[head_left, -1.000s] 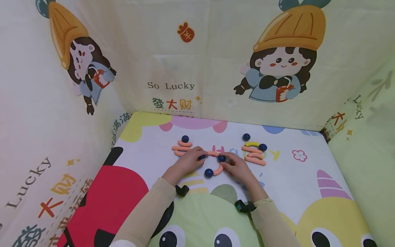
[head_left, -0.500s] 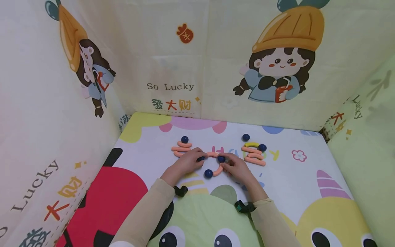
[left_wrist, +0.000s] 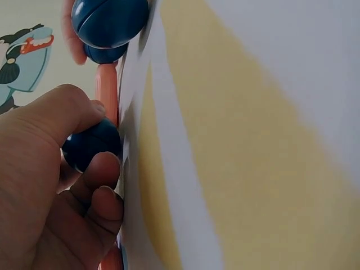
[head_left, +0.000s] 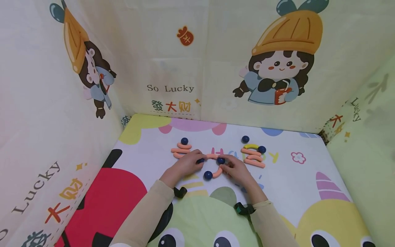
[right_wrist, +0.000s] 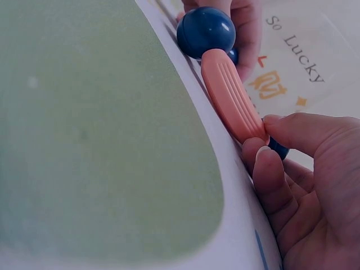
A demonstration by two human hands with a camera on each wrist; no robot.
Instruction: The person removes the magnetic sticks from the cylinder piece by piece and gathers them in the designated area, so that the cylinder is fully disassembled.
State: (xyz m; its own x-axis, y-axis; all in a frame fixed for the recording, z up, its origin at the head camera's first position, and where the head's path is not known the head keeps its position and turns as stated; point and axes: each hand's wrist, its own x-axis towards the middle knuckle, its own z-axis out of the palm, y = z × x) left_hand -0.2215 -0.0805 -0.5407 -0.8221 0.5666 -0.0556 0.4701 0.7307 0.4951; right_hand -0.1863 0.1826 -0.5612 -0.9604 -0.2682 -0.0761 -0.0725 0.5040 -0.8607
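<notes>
My left hand (head_left: pixel 189 162) pinches a dark blue ball (left_wrist: pixel 93 143) between thumb and fingers. A salmon-coloured ribbed stick (head_left: pixel 212 156) runs from that ball to a second dark blue ball (head_left: pixel 220 161). Around this second ball curl the thumb and fingers of my right hand (head_left: pixel 237 168), which partly hide it in the right wrist view. From there a curved salmon stick (right_wrist: pixel 229 95) leads to a third dark blue ball (head_left: pixel 208 175), nearest the person. Together they form a bent chain lying on the printed tabletop.
Behind the left hand lies a group of salmon sticks (head_left: pixel 180 150) topped by a blue ball (head_left: pixel 184 141). At the right are several salmon sticks (head_left: pixel 254 164), a yellow curved stick (head_left: pixel 251 146) and two blue balls (head_left: pixel 261 149). Printed cloth walls (head_left: pixel 216 68) surround the table.
The head view has tilted slightly, so the scene sits a little lower. Both hands keep their places on the balls, and the pieces show no visible movement.
</notes>
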